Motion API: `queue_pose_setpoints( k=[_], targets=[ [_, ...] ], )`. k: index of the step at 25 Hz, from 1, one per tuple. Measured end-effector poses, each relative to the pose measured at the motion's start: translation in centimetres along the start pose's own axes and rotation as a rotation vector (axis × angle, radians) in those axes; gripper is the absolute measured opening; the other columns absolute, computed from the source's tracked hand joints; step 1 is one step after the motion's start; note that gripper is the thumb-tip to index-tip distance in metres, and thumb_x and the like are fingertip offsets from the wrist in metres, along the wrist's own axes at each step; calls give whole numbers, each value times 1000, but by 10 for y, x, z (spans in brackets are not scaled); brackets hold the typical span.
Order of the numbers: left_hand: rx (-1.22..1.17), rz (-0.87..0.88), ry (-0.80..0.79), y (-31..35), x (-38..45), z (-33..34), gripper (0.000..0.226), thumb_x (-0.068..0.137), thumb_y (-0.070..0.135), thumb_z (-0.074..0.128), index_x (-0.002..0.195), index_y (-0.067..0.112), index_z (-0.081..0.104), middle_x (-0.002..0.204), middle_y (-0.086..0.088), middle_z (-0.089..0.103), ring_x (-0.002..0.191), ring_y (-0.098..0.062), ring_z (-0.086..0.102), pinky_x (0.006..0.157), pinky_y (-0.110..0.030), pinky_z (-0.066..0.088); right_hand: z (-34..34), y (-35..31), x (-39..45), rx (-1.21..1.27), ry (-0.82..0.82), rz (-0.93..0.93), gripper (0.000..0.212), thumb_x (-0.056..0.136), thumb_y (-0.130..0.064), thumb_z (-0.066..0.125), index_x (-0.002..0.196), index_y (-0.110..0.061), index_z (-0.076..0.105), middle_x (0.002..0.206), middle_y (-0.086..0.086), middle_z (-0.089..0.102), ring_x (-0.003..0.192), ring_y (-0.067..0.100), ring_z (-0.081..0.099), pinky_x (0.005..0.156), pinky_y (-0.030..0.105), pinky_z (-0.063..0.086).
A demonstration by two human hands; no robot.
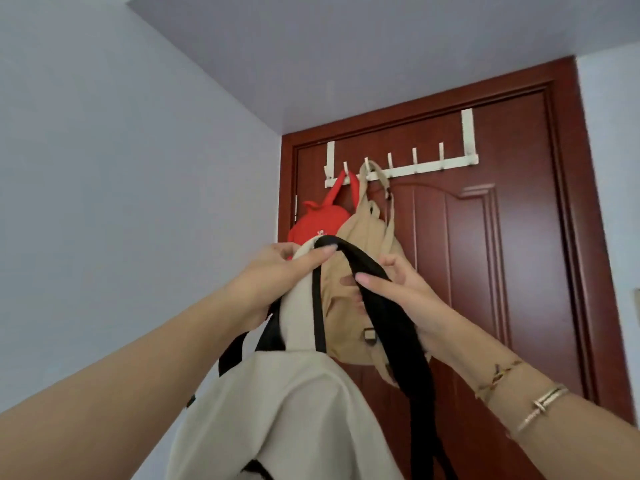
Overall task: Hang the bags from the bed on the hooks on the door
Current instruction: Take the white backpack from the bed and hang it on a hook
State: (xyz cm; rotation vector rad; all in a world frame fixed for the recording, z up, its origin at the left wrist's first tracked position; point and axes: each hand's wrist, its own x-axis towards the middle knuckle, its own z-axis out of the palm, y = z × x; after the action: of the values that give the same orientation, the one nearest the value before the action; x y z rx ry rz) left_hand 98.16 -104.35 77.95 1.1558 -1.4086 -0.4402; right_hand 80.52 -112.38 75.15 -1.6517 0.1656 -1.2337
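Both hands are raised in front of the door (pixel 485 271), holding a cream bag (pixel 277 410) up by its black strap (pixel 374 271). The left hand (pixel 273 275) pinches the strap's top together with the bag's cream top edge, thumb pressed along it. The right hand (pixel 398 296) grips the strap just to the right, where it slopes down, thumb on top and fingers curled behind. The bag's body hangs below both hands. Above and beyond the hands, a white rack (pixel 398 171) hooks over the door top. A red bag (pixel 311 223) hangs from its leftmost hook, just above the left hand. A tan bag (pixel 367 233) hangs from the next hook, directly behind the strap and between the hands. The hooks further right are bare. Bracelets (pixel 519 393) circle the right wrist.
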Motion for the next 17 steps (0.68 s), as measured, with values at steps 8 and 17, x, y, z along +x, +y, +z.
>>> queue_pose_setpoints(
  k=[8,17],
  targets=[
    [-409,142,-40,22,220,99,34,78,38,71,93,8,68,61,1,75,45,-10,66,43,-20,51,-150,-23,133,-494,167,-331,30,84,13,51,78,-15,59,112,-4,71,83,22,74,52,24,49],
    [-786,533,-229,13,436,175,45,83,-17,34,88,14,66,47,10,68,49,-6,62,45,-15,49,-250,-36,311,-1332,407,-606,34,83,5,50,109,-9,65,128,-7,47,118,2,42,79,-14,19]
  ],
)
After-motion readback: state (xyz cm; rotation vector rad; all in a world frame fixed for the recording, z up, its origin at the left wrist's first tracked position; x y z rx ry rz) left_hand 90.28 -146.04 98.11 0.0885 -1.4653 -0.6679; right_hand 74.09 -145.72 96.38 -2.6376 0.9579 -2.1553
